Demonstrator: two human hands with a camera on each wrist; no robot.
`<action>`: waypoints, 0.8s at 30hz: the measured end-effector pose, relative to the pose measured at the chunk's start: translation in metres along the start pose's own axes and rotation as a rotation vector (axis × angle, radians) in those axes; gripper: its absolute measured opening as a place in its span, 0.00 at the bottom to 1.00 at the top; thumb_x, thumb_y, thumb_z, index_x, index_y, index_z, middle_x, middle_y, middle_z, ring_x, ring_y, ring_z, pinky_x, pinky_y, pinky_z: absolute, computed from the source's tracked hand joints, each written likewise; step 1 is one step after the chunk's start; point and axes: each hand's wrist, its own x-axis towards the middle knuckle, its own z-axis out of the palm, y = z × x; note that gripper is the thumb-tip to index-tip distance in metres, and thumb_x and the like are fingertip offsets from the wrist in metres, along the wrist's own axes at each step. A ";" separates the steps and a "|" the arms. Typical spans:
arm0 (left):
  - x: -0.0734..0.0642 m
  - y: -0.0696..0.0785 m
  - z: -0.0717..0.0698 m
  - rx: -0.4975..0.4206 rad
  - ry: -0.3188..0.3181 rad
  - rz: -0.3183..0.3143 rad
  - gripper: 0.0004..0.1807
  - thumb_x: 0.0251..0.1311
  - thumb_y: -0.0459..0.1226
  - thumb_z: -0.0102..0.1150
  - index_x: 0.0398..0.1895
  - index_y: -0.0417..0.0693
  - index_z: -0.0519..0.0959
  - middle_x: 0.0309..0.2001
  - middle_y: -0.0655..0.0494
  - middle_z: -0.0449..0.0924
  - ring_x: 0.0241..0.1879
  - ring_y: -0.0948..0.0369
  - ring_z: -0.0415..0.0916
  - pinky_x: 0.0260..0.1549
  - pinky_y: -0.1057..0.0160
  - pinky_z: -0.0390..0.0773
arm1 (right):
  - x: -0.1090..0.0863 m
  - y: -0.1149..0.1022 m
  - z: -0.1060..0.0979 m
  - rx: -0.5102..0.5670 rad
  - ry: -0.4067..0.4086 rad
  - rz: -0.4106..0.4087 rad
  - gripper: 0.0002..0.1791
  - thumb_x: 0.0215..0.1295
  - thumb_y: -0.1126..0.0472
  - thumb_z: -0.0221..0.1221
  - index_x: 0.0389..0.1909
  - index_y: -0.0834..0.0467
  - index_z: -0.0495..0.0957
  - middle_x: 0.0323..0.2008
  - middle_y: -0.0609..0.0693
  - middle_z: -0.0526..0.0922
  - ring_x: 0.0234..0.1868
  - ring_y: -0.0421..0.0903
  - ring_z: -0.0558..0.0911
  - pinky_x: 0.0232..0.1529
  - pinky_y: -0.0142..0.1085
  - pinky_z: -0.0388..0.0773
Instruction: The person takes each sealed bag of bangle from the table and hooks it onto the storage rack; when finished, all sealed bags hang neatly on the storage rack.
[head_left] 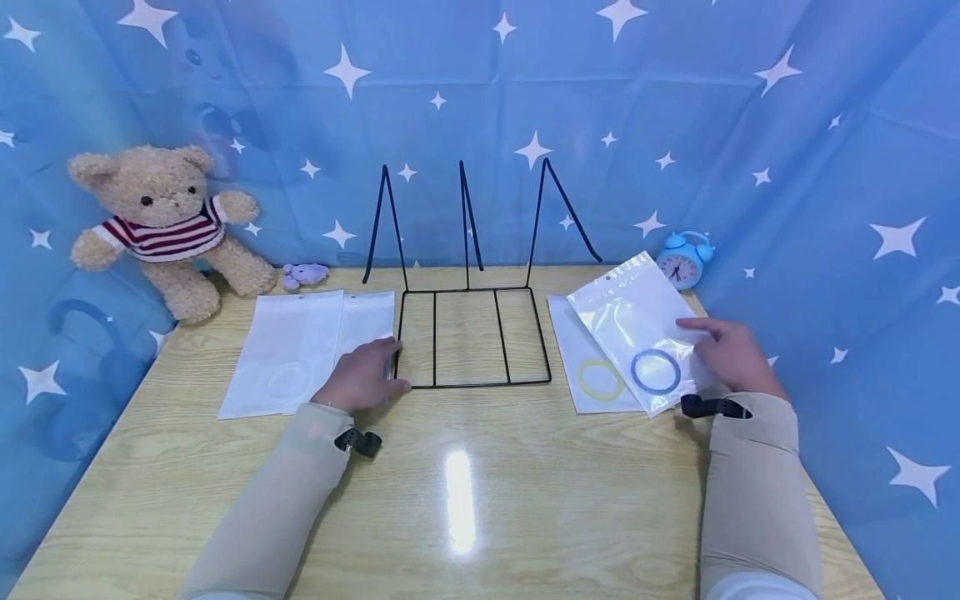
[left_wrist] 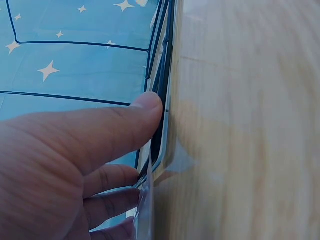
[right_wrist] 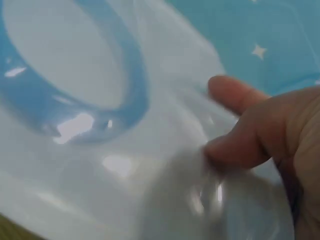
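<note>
A black wire rack (head_left: 472,386) with tall bent uprights stands mid-table. At its left front corner is my left hand (head_left: 363,375); in the left wrist view the thumb (left_wrist: 125,117) lies against the wire and the fingers bend by the corner, holding it. My right hand (head_left: 738,358) pinches the right edge of a clear-fronted white plastic bag (head_left: 618,300) with a blue ring (head_left: 636,372) in it. The right wrist view shows thumb and forefinger on the bag film (right_wrist: 170,125). Beneath this tilted bag lies another white bag (head_left: 562,325) with a yellow ring (head_left: 579,379).
Left of the rack lie two overlapping white bags (head_left: 300,325), one with a pale ring (head_left: 288,381). A teddy bear (head_left: 168,242), a small purple toy (head_left: 303,275) and a blue alarm clock (head_left: 682,262) stand along the back. Star-patterned blue cloth (head_left: 435,67) hangs behind and at the sides.
</note>
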 end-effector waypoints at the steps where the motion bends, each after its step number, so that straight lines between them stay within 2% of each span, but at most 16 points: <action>1: 0.000 0.000 0.000 0.000 -0.001 -0.002 0.44 0.66 0.49 0.71 0.79 0.40 0.67 0.79 0.40 0.64 0.78 0.40 0.61 0.74 0.34 0.62 | -0.001 -0.001 0.000 0.018 0.018 -0.018 0.30 0.78 0.61 0.44 0.78 0.50 0.70 0.75 0.67 0.60 0.47 0.64 0.72 0.37 0.48 0.73; 3: 0.000 0.000 0.000 0.001 -0.002 -0.002 0.43 0.66 0.49 0.72 0.79 0.40 0.67 0.79 0.40 0.64 0.78 0.40 0.61 0.74 0.34 0.63 | -0.004 -0.003 0.000 0.051 0.049 -0.058 0.28 0.78 0.61 0.46 0.77 0.50 0.72 0.74 0.65 0.63 0.40 0.58 0.70 0.28 0.43 0.70; 4: 0.000 0.000 0.000 0.001 -0.002 -0.003 0.43 0.66 0.49 0.72 0.79 0.40 0.67 0.79 0.40 0.64 0.78 0.41 0.61 0.74 0.35 0.63 | -0.005 -0.004 -0.001 0.069 0.060 -0.073 0.28 0.78 0.61 0.47 0.76 0.51 0.73 0.75 0.64 0.64 0.40 0.57 0.70 0.25 0.42 0.69; 5: 0.000 0.000 0.000 0.001 -0.003 -0.005 0.43 0.66 0.49 0.72 0.79 0.40 0.67 0.79 0.40 0.64 0.78 0.41 0.61 0.75 0.35 0.63 | -0.006 -0.006 -0.001 0.083 0.066 -0.090 0.27 0.78 0.60 0.48 0.76 0.51 0.73 0.76 0.63 0.64 0.44 0.56 0.70 0.26 0.42 0.68; 9: 0.001 -0.001 0.000 0.006 -0.003 -0.001 0.43 0.66 0.49 0.71 0.79 0.40 0.67 0.79 0.40 0.64 0.78 0.41 0.61 0.75 0.35 0.63 | -0.010 -0.010 -0.004 0.114 0.064 -0.128 0.26 0.80 0.58 0.51 0.76 0.49 0.73 0.80 0.59 0.61 0.65 0.55 0.65 0.42 0.38 0.68; 12: 0.000 0.000 0.000 0.009 0.001 0.005 0.43 0.66 0.49 0.71 0.79 0.40 0.67 0.79 0.40 0.64 0.78 0.40 0.61 0.74 0.35 0.63 | -0.014 -0.014 -0.006 0.155 0.058 -0.144 0.26 0.81 0.56 0.53 0.76 0.48 0.73 0.80 0.57 0.62 0.69 0.49 0.65 0.52 0.31 0.68; 16: 0.000 0.000 0.000 0.006 0.004 0.008 0.43 0.66 0.49 0.71 0.79 0.40 0.67 0.79 0.39 0.64 0.78 0.40 0.61 0.74 0.35 0.63 | -0.019 -0.018 -0.007 0.235 0.070 -0.193 0.25 0.80 0.60 0.55 0.75 0.51 0.75 0.69 0.48 0.72 0.59 0.39 0.72 0.48 0.21 0.76; 20: -0.001 0.001 0.000 0.006 0.002 0.003 0.43 0.66 0.48 0.71 0.79 0.39 0.67 0.79 0.39 0.64 0.78 0.40 0.61 0.75 0.35 0.62 | -0.024 -0.022 -0.010 0.306 0.080 -0.253 0.23 0.78 0.65 0.57 0.72 0.54 0.77 0.56 0.33 0.75 0.50 0.34 0.76 0.44 0.21 0.79; 21: -0.001 0.001 0.000 0.007 0.002 0.003 0.43 0.66 0.48 0.71 0.79 0.39 0.67 0.79 0.39 0.64 0.78 0.39 0.61 0.74 0.34 0.62 | -0.026 -0.023 -0.010 0.319 0.086 -0.266 0.23 0.78 0.66 0.57 0.70 0.53 0.79 0.55 0.31 0.75 0.48 0.33 0.76 0.43 0.21 0.79; 24: -0.002 0.002 -0.001 0.003 0.002 0.001 0.43 0.66 0.48 0.71 0.79 0.39 0.67 0.79 0.39 0.64 0.78 0.40 0.61 0.75 0.35 0.62 | -0.031 -0.028 -0.011 0.448 0.075 -0.316 0.22 0.75 0.70 0.60 0.66 0.54 0.83 0.50 0.34 0.78 0.44 0.34 0.77 0.40 0.21 0.79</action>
